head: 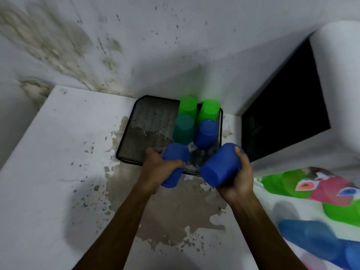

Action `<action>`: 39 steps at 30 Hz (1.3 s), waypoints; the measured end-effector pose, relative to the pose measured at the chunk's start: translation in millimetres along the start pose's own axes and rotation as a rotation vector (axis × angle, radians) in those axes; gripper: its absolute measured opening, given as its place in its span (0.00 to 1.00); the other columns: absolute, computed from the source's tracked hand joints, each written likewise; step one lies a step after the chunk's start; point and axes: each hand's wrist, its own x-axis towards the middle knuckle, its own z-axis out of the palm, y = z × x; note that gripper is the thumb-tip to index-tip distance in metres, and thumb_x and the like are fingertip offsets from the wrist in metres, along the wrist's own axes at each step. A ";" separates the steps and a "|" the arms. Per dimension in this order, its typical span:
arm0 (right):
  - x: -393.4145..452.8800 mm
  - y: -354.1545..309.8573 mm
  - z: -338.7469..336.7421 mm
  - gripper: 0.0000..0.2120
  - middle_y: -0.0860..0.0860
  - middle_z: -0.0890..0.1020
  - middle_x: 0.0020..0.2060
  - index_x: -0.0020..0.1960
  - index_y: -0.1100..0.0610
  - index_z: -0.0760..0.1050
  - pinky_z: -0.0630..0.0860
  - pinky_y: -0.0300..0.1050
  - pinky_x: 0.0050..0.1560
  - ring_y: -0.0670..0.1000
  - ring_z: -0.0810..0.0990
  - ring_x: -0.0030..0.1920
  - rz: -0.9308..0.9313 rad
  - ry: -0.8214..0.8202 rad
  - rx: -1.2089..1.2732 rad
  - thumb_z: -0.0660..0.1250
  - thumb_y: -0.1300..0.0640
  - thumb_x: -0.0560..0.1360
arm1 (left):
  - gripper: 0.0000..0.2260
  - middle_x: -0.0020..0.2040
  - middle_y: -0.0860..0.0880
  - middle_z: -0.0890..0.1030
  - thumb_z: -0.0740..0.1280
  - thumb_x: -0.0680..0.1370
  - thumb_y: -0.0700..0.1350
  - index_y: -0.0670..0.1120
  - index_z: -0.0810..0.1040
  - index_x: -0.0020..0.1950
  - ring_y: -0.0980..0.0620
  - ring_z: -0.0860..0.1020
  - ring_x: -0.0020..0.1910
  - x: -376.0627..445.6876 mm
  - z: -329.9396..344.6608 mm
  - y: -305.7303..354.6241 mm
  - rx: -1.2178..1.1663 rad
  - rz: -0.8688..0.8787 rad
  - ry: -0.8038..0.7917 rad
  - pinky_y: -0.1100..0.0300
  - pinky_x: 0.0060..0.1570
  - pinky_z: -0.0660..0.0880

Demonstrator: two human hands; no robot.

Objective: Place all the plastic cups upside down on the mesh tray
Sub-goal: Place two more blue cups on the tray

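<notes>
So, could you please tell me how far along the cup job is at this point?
Four cups already stand upside down at the right of the mesh tray: two green cups at the back, a teal cup and a blue cup in front. In hand: the left hand and right hand each hold a blue cup over the tray's near edge. Those two remain to be set down.

A white ledge [58,152] with peeling paint meets a stained wall [136,45], beside a colourful printed cloth [315,191].
</notes>
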 end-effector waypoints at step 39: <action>48.0 27.8 9.7 0.36 0.53 0.76 0.59 0.62 0.51 0.64 0.76 0.57 0.56 0.56 0.74 0.58 -0.805 0.203 -1.734 0.77 0.64 0.60 | 0.37 0.61 0.44 0.74 0.79 0.60 0.42 0.46 0.65 0.65 0.45 0.75 0.58 31.8 35.1 -2.9 0.494 0.505 0.117 0.52 0.50 0.77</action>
